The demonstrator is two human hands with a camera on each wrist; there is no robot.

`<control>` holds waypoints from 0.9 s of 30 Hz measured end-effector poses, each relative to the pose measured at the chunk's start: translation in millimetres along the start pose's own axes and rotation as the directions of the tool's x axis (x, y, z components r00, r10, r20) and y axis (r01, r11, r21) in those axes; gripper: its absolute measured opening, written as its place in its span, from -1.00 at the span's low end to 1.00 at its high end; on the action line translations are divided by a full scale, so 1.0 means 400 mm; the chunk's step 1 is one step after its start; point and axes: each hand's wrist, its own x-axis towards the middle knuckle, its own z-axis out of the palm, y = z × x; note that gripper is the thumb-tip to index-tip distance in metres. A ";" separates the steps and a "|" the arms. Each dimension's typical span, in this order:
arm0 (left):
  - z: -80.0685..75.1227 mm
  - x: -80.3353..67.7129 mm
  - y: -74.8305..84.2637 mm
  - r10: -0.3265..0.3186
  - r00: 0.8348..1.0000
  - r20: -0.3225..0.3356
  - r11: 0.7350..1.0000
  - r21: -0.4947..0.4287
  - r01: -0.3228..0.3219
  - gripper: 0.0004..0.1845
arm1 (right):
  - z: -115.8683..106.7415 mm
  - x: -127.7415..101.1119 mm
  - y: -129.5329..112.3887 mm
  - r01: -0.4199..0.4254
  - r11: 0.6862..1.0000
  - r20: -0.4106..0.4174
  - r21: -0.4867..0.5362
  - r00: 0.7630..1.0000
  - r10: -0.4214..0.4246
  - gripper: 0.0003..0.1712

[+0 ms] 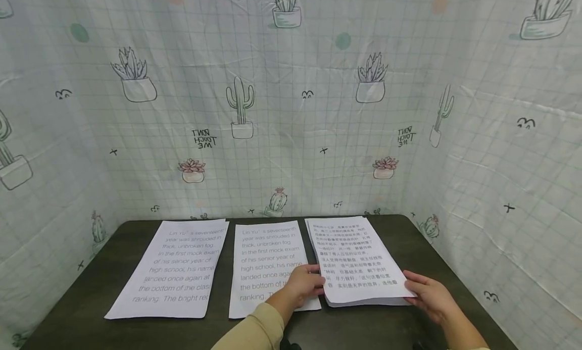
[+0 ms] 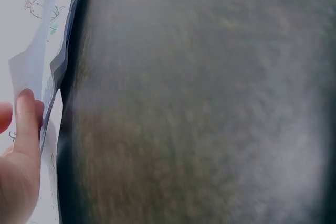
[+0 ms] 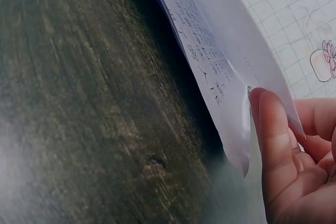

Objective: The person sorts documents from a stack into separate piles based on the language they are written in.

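A stack of printed sheets [image 1: 359,261] with dense characters lies at the right of the dark table [image 1: 91,289]. My left hand [image 1: 314,283] grips the stack's left edge near its front. My right hand [image 1: 413,285] grips the front right corner. In the left wrist view a fingertip [image 2: 25,124] presses against the raised paper edges [image 2: 37,61]. In the right wrist view my thumb [image 3: 273,140] lies against the lifted corner of the sheets [image 3: 210,51], with the other fingers behind the paper.
Two more printed sheets lie flat: one in the middle [image 1: 268,264], partly under my left hand, and one at the left [image 1: 175,269]. A cactus-print cloth [image 1: 291,112] walls the table at the back and on both sides.
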 end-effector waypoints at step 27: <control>-0.083 -0.035 0.058 0.013 0.997 0.081 0.998 0.055 -0.018 -0.34 | 0.000 0.006 -0.040 0.066 0.992 0.013 -0.109 0.998 -0.065 -0.25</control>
